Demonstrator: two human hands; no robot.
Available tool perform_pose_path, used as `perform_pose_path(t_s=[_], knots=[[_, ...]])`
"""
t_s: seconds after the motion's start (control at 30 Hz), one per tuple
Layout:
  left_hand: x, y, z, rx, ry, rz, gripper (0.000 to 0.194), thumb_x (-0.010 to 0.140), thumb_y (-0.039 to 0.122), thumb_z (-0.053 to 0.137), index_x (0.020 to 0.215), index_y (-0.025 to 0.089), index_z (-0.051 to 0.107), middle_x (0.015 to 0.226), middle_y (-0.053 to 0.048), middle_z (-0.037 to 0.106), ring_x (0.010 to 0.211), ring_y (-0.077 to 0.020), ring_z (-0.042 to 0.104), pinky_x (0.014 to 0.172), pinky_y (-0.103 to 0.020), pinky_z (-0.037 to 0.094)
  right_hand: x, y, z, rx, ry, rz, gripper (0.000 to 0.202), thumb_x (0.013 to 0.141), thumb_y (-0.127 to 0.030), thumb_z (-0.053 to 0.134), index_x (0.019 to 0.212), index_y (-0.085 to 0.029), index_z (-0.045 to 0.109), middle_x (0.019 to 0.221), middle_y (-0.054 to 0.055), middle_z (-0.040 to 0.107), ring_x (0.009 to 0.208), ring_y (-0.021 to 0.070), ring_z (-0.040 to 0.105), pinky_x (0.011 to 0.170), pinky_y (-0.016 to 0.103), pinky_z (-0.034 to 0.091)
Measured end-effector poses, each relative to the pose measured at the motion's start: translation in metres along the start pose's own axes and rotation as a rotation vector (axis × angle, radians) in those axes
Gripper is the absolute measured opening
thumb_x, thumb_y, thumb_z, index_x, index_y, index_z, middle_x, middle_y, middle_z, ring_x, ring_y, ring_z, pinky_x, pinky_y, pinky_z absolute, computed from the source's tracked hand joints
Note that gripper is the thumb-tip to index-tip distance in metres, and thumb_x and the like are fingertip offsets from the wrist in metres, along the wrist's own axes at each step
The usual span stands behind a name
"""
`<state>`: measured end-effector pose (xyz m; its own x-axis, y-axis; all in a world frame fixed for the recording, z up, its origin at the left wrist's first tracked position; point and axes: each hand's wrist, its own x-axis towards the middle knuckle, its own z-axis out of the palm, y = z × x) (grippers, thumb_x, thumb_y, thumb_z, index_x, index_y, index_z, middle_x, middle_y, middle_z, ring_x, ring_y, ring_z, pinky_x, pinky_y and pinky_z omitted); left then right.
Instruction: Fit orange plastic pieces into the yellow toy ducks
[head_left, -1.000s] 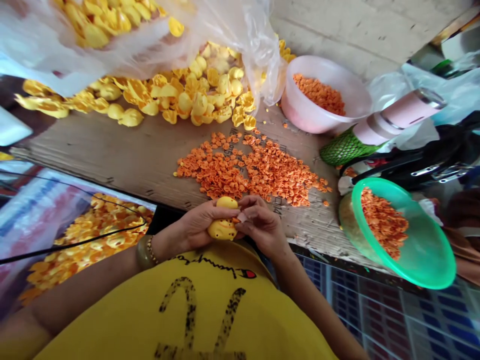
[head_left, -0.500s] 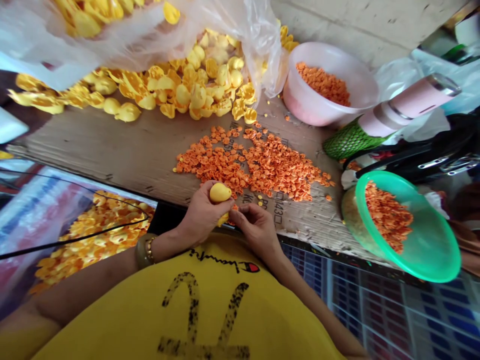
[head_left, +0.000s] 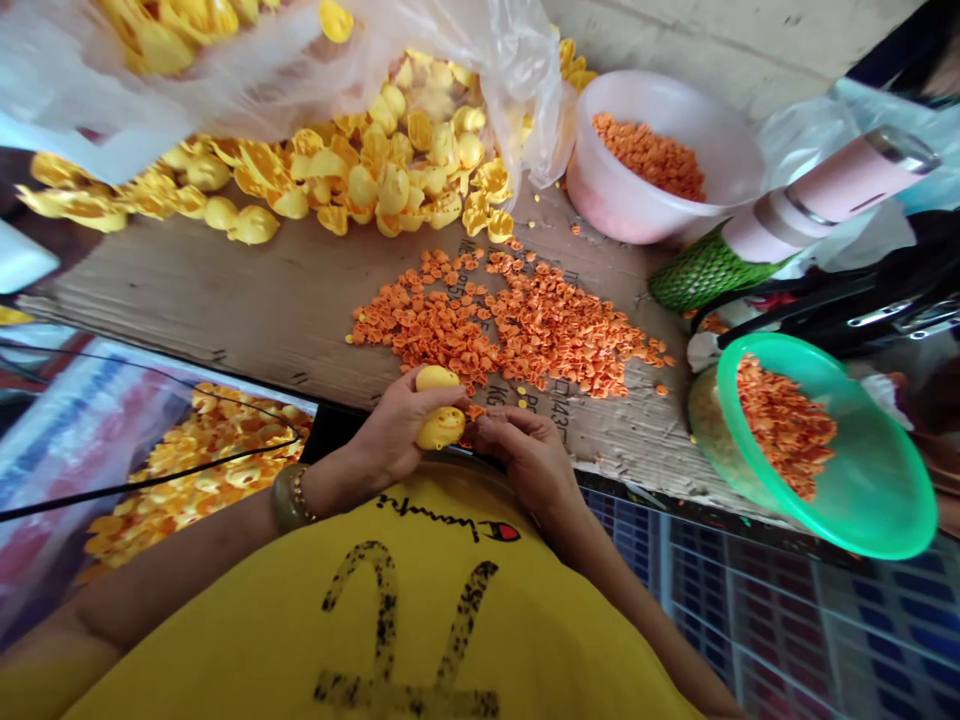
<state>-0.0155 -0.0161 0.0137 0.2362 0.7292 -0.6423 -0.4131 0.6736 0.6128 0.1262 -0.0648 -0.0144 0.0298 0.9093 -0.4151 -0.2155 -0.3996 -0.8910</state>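
Cardboard (head_left: 247, 290) is strewn with orange pieces (head_left: 555, 330); at its near edge, yellow parts (head_left: 441, 428) are grasped by the left hand (head_left: 394, 425); the right hand's grip (head_left: 532, 450) cannot be judged.

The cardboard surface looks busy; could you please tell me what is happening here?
A person's left hand holds a rounded yellow item. The right hand is bunched beside it; whether it grips anything is unclear. Beyond them, loose orange pieces lie spread on the cardboard, with more in the pale bowl and green bowl. Yellow shells lie heaped behind.
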Motion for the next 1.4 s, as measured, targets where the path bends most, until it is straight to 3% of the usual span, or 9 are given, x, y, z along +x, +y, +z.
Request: perform_pose_path(t_s=[0.07, 0.17, 0.3, 0.43, 1.0, 1.1, 1.23, 1.3, 1.4], knots=[[0.005, 0.004, -0.003, -0.101, 0.008, -0.132, 0.008, 0.074, 0.021, 0.060, 0.075, 0.013, 0.057, 0.065, -0.005, 0.061, 0.055, -0.0154, 0.059, 0.055, -0.028, 0.052, -0.003, -0.003, -0.001, -0.036, 0.001, -0.018, 0.009, 0.071, -0.028, 0.071, 0.070, -0.019, 0.072, 0.063, 0.000, 0.066, 0.059, 0.0126, 0.056, 0.059, 0.025, 0.045], [0.014, 0.008, -0.007, -0.228, 0.027, -0.264, 0.020, 0.082, 0.025, 0.045, 0.072, 0.013, 0.058, 0.064, -0.009, 0.061, 0.056, -0.0196, 0.062, 0.054, -0.033, 0.055, -0.008, -0.009, -0.002, -0.201, 0.007, -0.155, 0.011, 0.074, -0.029, 0.068, 0.072, -0.019, 0.071, 0.072, 0.003, 0.070, 0.065, 0.0148, 0.061, 0.061, 0.027, 0.048], [0.018, 0.008, -0.008, -0.249, 0.061, -0.327, 0.021, 0.083, 0.023, 0.042, 0.070, 0.013, 0.057, 0.062, -0.011, 0.059, 0.060, -0.0232, 0.064, 0.055, -0.035, 0.056, -0.012, -0.015, 0.000, -0.584, -0.004, -0.538, 0.009, 0.077, -0.020, 0.062, 0.070, -0.019, 0.069, 0.071, 0.004, 0.067, 0.065, 0.0143, 0.061, 0.061, 0.026, 0.048], [0.013, 0.009, -0.004, -0.226, 0.058, -0.335, 0.023, 0.083, 0.023, 0.042, 0.069, 0.013, 0.056, 0.060, -0.010, 0.058, 0.057, -0.0220, 0.062, 0.054, -0.034, 0.055, -0.012, -0.019, 0.000, -0.763, -0.035, -0.684, 0.014, 0.080, -0.016, 0.057, 0.073, -0.017, 0.068, 0.072, 0.006, 0.066, 0.066, 0.0138, 0.061, 0.060, 0.025, 0.048], [0.003, 0.012, -0.001, -0.131, 0.026, -0.251, 0.027, 0.085, 0.025, 0.041, 0.063, 0.014, 0.052, 0.055, -0.006, 0.053, 0.046, -0.0159, 0.054, 0.044, -0.027, 0.046, -0.016, -0.036, 0.018, -1.332, -0.171, -0.631, 0.020, 0.081, -0.017, 0.051, 0.064, -0.015, 0.061, 0.063, 0.005, 0.052, 0.055, 0.0133, 0.045, 0.055, 0.028, 0.035], [0.003, 0.013, -0.002, -0.130, 0.056, -0.239, 0.026, 0.085, 0.024, 0.041, 0.062, 0.015, 0.051, 0.054, -0.005, 0.053, 0.046, -0.0152, 0.053, 0.045, -0.026, 0.046, -0.013, -0.034, 0.016, -1.253, -0.204, -0.611, 0.018, 0.081, -0.014, 0.051, 0.071, -0.014, 0.065, 0.070, 0.008, 0.057, 0.062, 0.0153, 0.052, 0.059, 0.028, 0.040], [0.001, 0.014, -0.005, -0.160, 0.050, -0.202, 0.022, 0.082, 0.022, 0.044, 0.064, 0.013, 0.054, 0.055, -0.005, 0.054, 0.049, -0.0155, 0.055, 0.048, -0.026, 0.047, -0.008, -0.033, 0.004, -0.873, -0.328, -0.493, 0.020, 0.088, -0.023, 0.050, 0.080, -0.018, 0.068, 0.079, 0.006, 0.066, 0.072, 0.0155, 0.060, 0.067, 0.026, 0.046], [-0.001, 0.014, -0.006, -0.146, 0.068, -0.160, 0.019, 0.080, 0.022, 0.047, 0.067, 0.013, 0.056, 0.056, -0.005, 0.055, 0.051, -0.0159, 0.057, 0.048, -0.026, 0.047, -0.008, -0.032, 0.001, -0.741, -0.263, -0.388, 0.026, 0.091, -0.032, 0.047, 0.080, -0.018, 0.067, 0.072, 0.003, 0.066, 0.064, 0.0138, 0.059, 0.059, 0.023, 0.044], [-0.003, 0.013, -0.005, -0.089, 0.097, -0.097, 0.017, 0.079, 0.024, 0.052, 0.068, 0.012, 0.057, 0.058, -0.005, 0.058, 0.054, -0.0158, 0.059, 0.052, -0.026, 0.049, -0.009, -0.029, 0.004, -0.781, -0.167, -0.292, 0.035, 0.092, -0.037, 0.044, 0.067, -0.018, 0.059, 0.056, -0.001, 0.055, 0.051, 0.0108, 0.047, 0.048, 0.021, 0.032]])
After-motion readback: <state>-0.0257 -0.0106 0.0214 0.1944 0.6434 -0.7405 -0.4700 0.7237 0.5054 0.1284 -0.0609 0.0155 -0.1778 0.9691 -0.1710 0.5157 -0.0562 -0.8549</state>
